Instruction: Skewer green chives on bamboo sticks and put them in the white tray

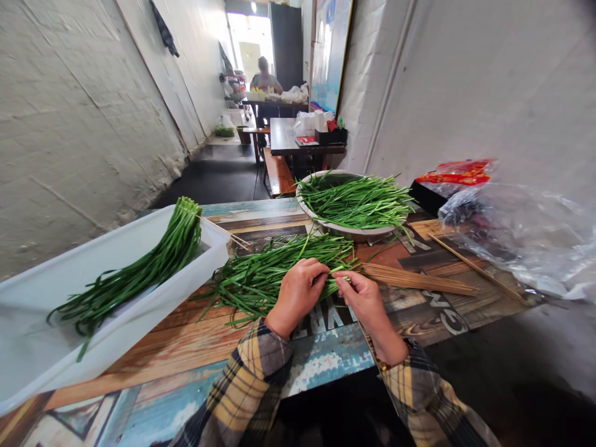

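My left hand is closed, pinching the ends of some garlic chives above the loose pile of garlic chives on the table. Close beside it, my right hand pinches the pale stem ends of the same chives between thumb and fingers. Whether a skewer is also in my fingers I cannot make out. To the right lies a bundle of thin wooden skewers. At the left, skewered chives drape inside a white plastic tub, their sticks poking over its rim.
Behind the pile stands a round basin heaped with more chives. Clear plastic bags and a few loose sticks lie at the right. Farther off are another table, a bench and a seated person.
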A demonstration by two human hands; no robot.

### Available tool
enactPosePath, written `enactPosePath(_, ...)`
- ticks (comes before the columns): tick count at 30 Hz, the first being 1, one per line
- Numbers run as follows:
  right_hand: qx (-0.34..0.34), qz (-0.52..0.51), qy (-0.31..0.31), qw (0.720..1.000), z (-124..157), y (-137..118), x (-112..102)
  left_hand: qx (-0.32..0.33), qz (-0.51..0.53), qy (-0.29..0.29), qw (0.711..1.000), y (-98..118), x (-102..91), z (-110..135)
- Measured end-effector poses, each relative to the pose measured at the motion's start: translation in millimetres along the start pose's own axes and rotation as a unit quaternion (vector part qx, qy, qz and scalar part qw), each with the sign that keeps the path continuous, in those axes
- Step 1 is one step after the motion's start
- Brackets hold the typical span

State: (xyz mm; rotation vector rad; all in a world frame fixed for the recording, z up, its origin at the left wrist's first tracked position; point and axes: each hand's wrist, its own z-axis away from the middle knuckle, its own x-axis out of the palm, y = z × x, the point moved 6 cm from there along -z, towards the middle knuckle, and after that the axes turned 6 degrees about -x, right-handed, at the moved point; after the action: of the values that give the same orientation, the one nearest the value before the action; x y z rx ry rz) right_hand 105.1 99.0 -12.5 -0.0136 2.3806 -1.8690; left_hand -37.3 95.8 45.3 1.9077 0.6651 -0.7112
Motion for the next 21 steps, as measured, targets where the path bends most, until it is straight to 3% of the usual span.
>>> enactPosePath(21, 0.026, -0.023, -0.007, 0.999, 0.1, 4.2, 0.6, 0.034, -0.021, -0.016, 0.999, 1.3, 3.8, 1.2)
